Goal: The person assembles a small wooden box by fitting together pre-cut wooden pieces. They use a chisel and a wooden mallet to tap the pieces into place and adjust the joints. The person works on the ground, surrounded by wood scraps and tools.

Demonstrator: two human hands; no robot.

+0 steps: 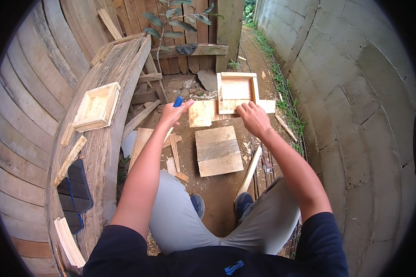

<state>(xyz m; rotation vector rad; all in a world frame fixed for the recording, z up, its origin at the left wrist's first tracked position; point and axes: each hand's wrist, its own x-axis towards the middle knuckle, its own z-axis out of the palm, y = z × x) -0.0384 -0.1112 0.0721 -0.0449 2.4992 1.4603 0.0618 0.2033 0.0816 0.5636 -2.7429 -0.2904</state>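
blue object (pixel 178 101) clasped in left hand (pixel 171 114); wooden frame (pixel 220 90) pinched at near edge by grip of right hand (pixel 254 118), over pale board (pixel 200 114).

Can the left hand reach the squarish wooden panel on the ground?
Likely yes: nothing covers the panel, and it lies nearer the body than the left hand, though the blue object in that hand may hinder gripping.
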